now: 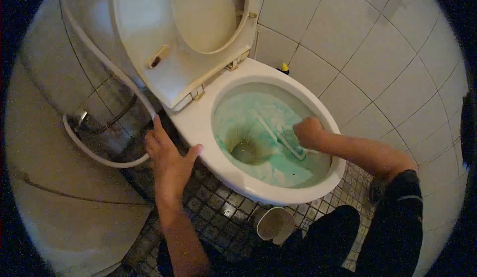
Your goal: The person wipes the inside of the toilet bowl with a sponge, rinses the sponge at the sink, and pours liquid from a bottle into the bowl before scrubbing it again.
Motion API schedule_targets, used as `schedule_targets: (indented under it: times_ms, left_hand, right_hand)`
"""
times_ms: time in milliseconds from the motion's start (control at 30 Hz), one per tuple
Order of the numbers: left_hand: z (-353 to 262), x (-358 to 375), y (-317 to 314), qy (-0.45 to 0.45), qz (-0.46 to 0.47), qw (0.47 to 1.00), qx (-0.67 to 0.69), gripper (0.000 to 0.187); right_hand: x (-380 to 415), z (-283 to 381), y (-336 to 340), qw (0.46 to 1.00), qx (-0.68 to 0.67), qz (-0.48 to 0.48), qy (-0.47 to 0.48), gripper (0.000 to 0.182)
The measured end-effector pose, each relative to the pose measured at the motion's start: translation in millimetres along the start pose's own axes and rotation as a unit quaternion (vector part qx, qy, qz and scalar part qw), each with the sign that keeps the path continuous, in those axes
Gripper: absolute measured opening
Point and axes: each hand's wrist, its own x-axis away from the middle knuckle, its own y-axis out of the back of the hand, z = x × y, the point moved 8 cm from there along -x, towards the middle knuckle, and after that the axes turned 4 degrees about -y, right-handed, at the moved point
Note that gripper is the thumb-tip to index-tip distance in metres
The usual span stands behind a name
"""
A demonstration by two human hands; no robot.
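Note:
My right hand (309, 134) is inside the toilet bowl (226, 170), closed in a fist near its right wall. What it grips is hidden; a thin, pale, bent shape (278, 137) lies or streaks across the bowl just left of the fist. Blue-green liquid cleaner (238, 105) coats much of the inner wall, and brownish stain rings the drain hole. My left hand (171, 158) is beside the bowl's left rim, fingers and thumb apart. Its thumb appears to rest at the rim, while its fingertips are near a white hose (126, 80).
The raised toilet seat and lid (149, 85) lean back behind the bowl. A white cup-like container (276, 223) stands on the tiled floor (218, 202) below the bowl. A yellow-tipped object (284, 68) is behind the rim, by the tiled wall (357, 53). A metal valve (82, 120) is at left.

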Motion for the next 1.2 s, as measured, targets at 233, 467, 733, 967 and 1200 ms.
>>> schedule_targets:
  times_ms: [233, 467, 733, 967, 1200]
  left_hand:
    - [-9.6, 6.7, 9.5, 0.003, -0.034, 0.999, -0.031, 0.093]
    - [-15.5, 4.7, 15.7, 0.003, -0.048, 0.998, -0.05, 0.092]
    - [-20.3, 12.9, 15.9, 0.012, -0.055, 0.985, -0.166, 0.09]
    - [-23.0, 13.0, 11.5, 0.023, -0.046, 0.986, -0.162, 0.085]
    - [-23.2, 7.5, 25.5, 0.011, -0.063, 0.99, -0.129, 0.079]
  right_hand:
    - [-70.3, 18.6, 75.7, 0.928, 0.084, -0.364, 0.003, 0.026]
    - [1.9, -14.3, 18.2, 0.959, 0.072, -0.272, -0.014, 0.022]
    - [-84.7, 14.4, 88.1, 0.937, 0.033, -0.343, 0.061, 0.014]
    - [-65.3, 15.7, 106.0, 0.894, 0.063, -0.428, 0.116, 0.024]
    - [-63.2, -20.8, 80.1, 0.945, 0.002, -0.323, 0.041, 0.022]
